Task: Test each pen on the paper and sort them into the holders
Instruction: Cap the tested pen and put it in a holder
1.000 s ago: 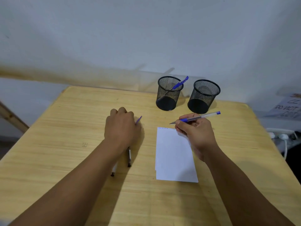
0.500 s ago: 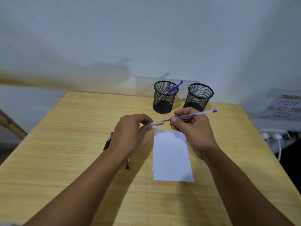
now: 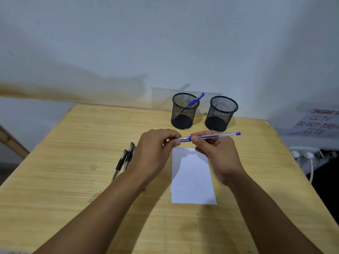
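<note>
Item: blue pen (image 3: pixel 209 136), above paper (image 3: pixel 192 176), holders at twelve o'clock. Our left hand (image 3: pixel 156 149) pinches its cap end; our right hand (image 3: pixel 214 149) grips the barrel. Light, stiff, slick; we judge mid-barrel the best hold.

Lighting: soft, even, moderately bright, cool cast on wall (image 3: pixel 165 43). Shadows: diffuse; forearm shadows fall on counter (image 3: pixel 55 189) and on paper (image 3: pixel 192 180) just below the fingers (image 3: pixel 194 139); faint holder shadows on wall beyond the fingers. Glare: none strong. Focus: centre fairly sharp; slight softness overall. Distortion: wide-angle bowing of counter edges and wall toward frame corners. Right-edge sign (image 3: pixel 317 123) blurred, partly legible.
</note>
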Motion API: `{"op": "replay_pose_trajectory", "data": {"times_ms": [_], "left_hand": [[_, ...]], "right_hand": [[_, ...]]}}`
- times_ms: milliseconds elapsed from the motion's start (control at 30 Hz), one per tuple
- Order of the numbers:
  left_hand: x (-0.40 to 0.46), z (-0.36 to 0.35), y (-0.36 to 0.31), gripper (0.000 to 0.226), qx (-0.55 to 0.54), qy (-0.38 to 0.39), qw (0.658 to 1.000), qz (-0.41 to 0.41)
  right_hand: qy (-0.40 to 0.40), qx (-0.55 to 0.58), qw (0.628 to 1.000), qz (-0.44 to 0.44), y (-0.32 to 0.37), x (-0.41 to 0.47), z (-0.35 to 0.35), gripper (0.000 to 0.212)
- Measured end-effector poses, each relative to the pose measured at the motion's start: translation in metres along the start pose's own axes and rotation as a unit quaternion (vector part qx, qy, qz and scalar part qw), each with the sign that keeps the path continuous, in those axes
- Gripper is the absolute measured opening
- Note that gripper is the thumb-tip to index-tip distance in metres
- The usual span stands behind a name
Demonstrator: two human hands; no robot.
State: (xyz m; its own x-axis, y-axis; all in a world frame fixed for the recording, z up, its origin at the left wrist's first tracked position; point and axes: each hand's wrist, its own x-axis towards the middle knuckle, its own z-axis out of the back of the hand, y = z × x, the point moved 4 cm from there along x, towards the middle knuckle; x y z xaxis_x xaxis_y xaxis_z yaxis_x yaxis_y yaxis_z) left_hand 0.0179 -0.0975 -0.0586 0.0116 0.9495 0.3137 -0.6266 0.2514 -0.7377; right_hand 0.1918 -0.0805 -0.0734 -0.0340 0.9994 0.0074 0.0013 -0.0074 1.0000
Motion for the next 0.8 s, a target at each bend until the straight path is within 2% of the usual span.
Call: {"op": "replay_pose_trajectory", "data": {"times_ms": [100,267,500,633,733,800], "left_hand": [[0.001,-0.003,-0.002,0.010,-0.008,-0.003,1.000,-0.016],[0.007,-0.006,-0.009,0.011,-0.011,-0.015,0.999,-0.036],[0.014,-0.009,-0.014,0.012,-0.065,-0.029,0.996,-0.054],[0.025,-0.015,-0.014,0.016,-0.112,-0.010,0.994,-0.015],[0.036,-0.022,-0.009,0.018,-0.148,-0.020,0.988,0.027],[0.044,-0.025,0.001,0.032,-0.155,-0.037,0.986,0.050]], "right_hand": [[-0.010,0.045,0.999,-0.002,-0.001,-0.001,-0.001,0.019],[-0.013,0.126,0.992,-0.010,-0.003,0.000,-0.001,0.010],[-0.015,0.134,0.991,-0.002,0.005,0.005,0.002,0.011],[-0.015,0.187,0.982,-0.019,0.012,0.015,0.005,0.024],[-0.034,0.195,0.980,-0.011,0.019,0.026,0.006,0.013],[-0.052,0.156,0.986,0.002,0.024,0.036,0.011,0.007]]}}
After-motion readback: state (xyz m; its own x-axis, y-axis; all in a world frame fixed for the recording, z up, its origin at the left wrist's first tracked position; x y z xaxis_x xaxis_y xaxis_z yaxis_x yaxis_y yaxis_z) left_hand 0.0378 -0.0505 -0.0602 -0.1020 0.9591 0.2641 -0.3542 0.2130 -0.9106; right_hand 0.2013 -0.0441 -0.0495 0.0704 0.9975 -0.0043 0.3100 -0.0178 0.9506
